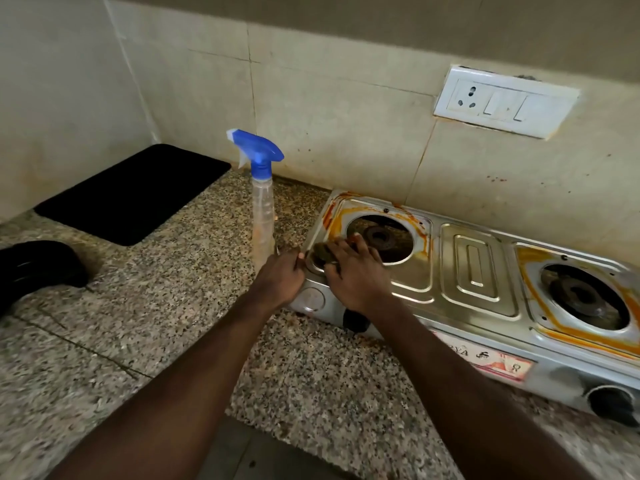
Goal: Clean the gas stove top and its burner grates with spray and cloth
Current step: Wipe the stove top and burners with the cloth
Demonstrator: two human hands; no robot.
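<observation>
Black mat (135,194) on speckled counter (173,306); wall socket (502,102)

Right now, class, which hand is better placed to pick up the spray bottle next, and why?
Left. The left hand grips the corner of the stove, right beside the spray bottle, and holds no tool. The right hand is busy holding the scrub pad on it.
</observation>
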